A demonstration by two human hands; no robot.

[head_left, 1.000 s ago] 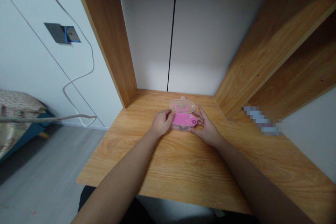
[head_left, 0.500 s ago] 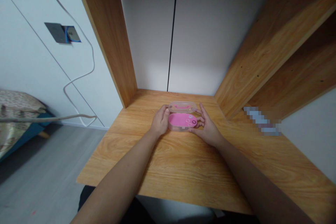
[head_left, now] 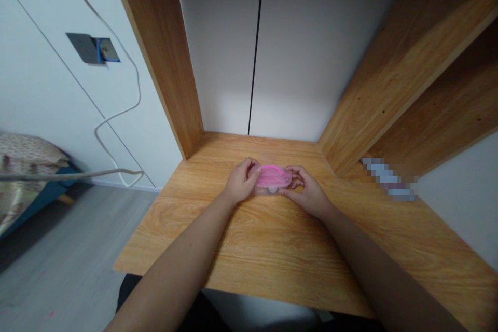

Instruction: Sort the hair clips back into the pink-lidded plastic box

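Observation:
A small oval case of clear plastic (head_left: 272,180) rests on the wooden desktop, with a pink tray showing through it. Its see-through lid, with a pink carry handle (head_left: 272,168), lies down over the tray. A clear latch tab (head_left: 273,190) shows on the front side. At the case's left end is my left hand (head_left: 241,180), its thumb on the lid and its fingers curled behind. My right hand (head_left: 306,192) curves round the right end, thumb at the lower front and fingertips against the side. Whether the latch is fastened, I cannot tell.
The wooden desktop (head_left: 249,249) meets a white back panel (head_left: 295,62) and wooden side boards. A blurred-out item (head_left: 389,179) lies at the right. A white cable (head_left: 138,83) hangs on the left wall near an open socket box (head_left: 107,50). A bed (head_left: 27,171) stands left.
The clear lid has swung from standing up behind the case down over the pink tray. My left hand moved slightly right, its thumb onto the lid. The right hand stayed nearly still.

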